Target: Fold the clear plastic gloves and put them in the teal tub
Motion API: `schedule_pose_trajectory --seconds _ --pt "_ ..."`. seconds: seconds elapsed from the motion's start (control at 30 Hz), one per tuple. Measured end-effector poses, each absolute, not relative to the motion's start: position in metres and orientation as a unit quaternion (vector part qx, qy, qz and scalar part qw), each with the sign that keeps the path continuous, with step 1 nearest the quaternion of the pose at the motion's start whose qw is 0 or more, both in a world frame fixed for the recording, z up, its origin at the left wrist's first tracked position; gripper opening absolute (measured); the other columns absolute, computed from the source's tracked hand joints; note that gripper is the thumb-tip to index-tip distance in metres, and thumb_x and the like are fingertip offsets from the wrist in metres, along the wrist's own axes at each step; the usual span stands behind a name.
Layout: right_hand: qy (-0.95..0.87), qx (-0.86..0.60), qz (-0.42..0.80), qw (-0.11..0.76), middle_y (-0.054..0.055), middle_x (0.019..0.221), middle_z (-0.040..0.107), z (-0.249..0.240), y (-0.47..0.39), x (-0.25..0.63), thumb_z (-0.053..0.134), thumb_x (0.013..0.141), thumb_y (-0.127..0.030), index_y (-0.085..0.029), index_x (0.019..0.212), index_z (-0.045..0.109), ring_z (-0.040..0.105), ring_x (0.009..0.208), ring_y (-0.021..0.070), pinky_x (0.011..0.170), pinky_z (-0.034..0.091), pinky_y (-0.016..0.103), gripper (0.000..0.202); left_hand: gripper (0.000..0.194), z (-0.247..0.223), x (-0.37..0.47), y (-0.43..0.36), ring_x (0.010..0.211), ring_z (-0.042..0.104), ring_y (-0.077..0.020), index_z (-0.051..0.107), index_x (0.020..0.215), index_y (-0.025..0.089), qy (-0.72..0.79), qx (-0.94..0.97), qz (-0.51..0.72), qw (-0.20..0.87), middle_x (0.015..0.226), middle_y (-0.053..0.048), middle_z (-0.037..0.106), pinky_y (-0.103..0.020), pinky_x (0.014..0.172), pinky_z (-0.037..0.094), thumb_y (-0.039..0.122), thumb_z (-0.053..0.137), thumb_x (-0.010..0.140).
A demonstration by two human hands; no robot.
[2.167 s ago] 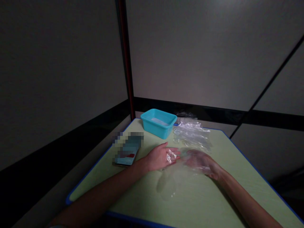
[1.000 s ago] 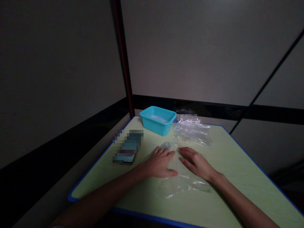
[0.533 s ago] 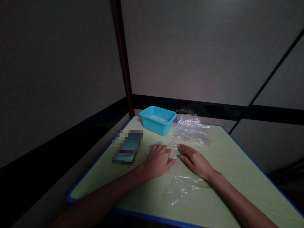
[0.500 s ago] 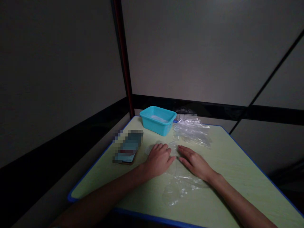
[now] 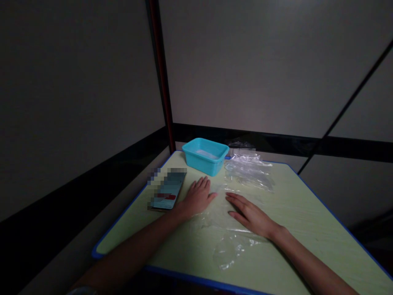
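Observation:
A clear plastic bag [image 5: 225, 246] lies spread over the pale green table between my hands and toward me. My left hand [image 5: 199, 198] rests flat at the bag's left side, fingers stretched out and thumb apart. On the bag's right part lies my right hand [image 5: 250, 214], its fingers extended and the thumb a little apart. Neither hand grips anything. How far the thin film reaches beneath the palms is hard to make out.
A turquoise plastic basin [image 5: 204, 162] stands at the back of the table [image 5: 307, 221]. Right of it lies a pile of clear plastic bags [image 5: 250, 168]. A phone [image 5: 168, 191], partly pixelated, lies left of my left hand. Blue edging [image 5: 196, 280] runs round the table.
My left hand has slid left and slightly away from me, and its fingers have straightened. The right hand has shifted slightly left. The gap between my hands is wider.

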State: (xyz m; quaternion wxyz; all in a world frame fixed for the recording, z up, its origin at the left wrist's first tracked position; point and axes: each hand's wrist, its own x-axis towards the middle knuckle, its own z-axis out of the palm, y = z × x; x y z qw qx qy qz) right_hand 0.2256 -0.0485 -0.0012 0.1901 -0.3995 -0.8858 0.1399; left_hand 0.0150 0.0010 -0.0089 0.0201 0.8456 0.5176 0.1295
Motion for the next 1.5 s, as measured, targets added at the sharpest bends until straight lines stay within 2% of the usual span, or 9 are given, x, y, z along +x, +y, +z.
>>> schedule_pose_trajectory --seconds 0.17,0.3,0.4,0.57,0.83,0.93,1.07,1.2,1.5 --pt "-0.886 -0.405 0.122 0.191 0.011 0.126 0.044 0.002 -0.048 0.225 0.036 0.087 -0.037 -0.014 0.122 0.045 0.037 0.117 0.0208 0.099 0.03 0.036 0.043 0.038 0.001 0.019 0.003 0.113 0.039 -0.02 0.046 0.112 0.013 0.479 0.853 0.205 0.008 0.121 -0.011 0.046 -0.03 0.095 0.028 0.036 0.041 0.082" --pt "-0.899 -0.388 0.112 0.17 0.011 0.127 0.043 0.003 -0.048 0.225 0.036 0.087 -0.037 -0.013 0.122 0.045 0.036 0.118 0.0212 0.1 0.03 0.036 0.044 0.032 0.004 0.027 -0.002 0.1 0.047 -0.0209 0.053 0.098 0.015 0.436 0.873 0.217 -0.023 0.105 -0.007 0.055 -0.032 0.092 0.032 0.034 0.055 0.073" --pt "-0.903 -0.383 0.107 0.166 0.011 0.127 0.044 0.004 -0.047 0.225 0.035 0.087 -0.037 -0.013 0.122 0.045 0.036 0.118 0.0206 0.099 0.031 0.036 0.043 0.02 0.003 0.028 0.0 0.087 0.052 -0.0199 0.055 0.09 0.014 0.439 0.879 0.18 -0.055 0.092 -0.007 0.058 -0.031 0.081 0.039 0.025 0.053 0.074" --pt "-0.905 -0.378 0.1 0.167 0.01 0.126 0.044 0.003 -0.046 0.226 0.035 0.087 -0.037 -0.014 0.121 0.046 0.038 0.117 0.0213 0.098 0.032 0.037 0.043 0.014 0.008 0.026 0.007 0.08 0.053 -0.0196 0.058 0.076 0.013 0.435 0.883 0.148 -0.096 0.082 -0.007 0.059 -0.032 0.077 0.039 0.009 0.045 0.075" --pt "-0.871 -0.429 0.047 0.236 0.01 0.109 0.056 0.005 -0.049 0.225 0.035 0.087 -0.029 -0.015 0.109 0.052 0.05 0.102 0.0198 0.089 0.041 0.035 0.031 0.008 0.025 0.022 -0.007 0.082 0.051 -0.0201 0.057 0.072 0.014 0.4 0.896 0.15 -0.124 0.08 -0.007 0.057 -0.033 0.081 0.037 0.013 0.049 0.068" --pt "-0.849 -0.454 0.035 0.268 0.012 0.11 0.056 0.004 -0.047 0.224 0.035 0.087 -0.03 -0.013 0.111 0.05 0.05 0.103 0.0202 0.089 0.04 0.035 0.033 0.013 0.026 0.026 -0.015 0.082 0.052 -0.0209 0.055 0.077 0.014 0.413 0.892 0.154 -0.096 0.082 -0.007 0.057 -0.033 0.08 0.038 0.017 0.053 0.065" --pt "-0.862 -0.447 0.032 0.236 0.013 0.124 0.047 0.0 -0.041 0.224 0.037 0.086 -0.038 -0.013 0.123 0.04 0.042 0.114 0.023 0.096 0.033 0.04 0.045 0.035 0.021 0.032 -0.02 0.094 0.051 -0.0216 0.049 0.098 0.013 0.417 0.891 0.179 -0.032 0.1 -0.009 0.056 -0.032 0.084 0.038 0.027 0.055 0.066" --pt "-0.879 -0.437 0.044 0.188 0.015 0.126 0.043 -0.003 -0.038 0.225 0.036 0.085 -0.043 -0.012 0.126 0.037 0.039 0.117 0.0244 0.099 0.028 0.043 0.052 0.052 0.012 0.032 -0.019 0.116 0.038 -0.0198 0.036 0.12 0.011 0.375 0.911 0.169 0.008 0.127 -0.012 0.042 -0.03 0.097 0.027 0.039 0.045 0.077" --pt "-0.869 -0.463 0.066 0.161 0.013 0.13 0.04 -0.004 -0.04 0.238 0.032 0.086 -0.045 -0.012 0.129 0.034 0.038 0.117 0.0233 0.098 0.032 0.039 0.055 0.063 0.0 0.024 -0.018 0.128 0.015 -0.0195 0.02 0.131 0.007 0.361 0.93 0.062 0.037 0.138 -0.015 0.02 -0.031 0.102 0.012 0.05 0.024 0.084"
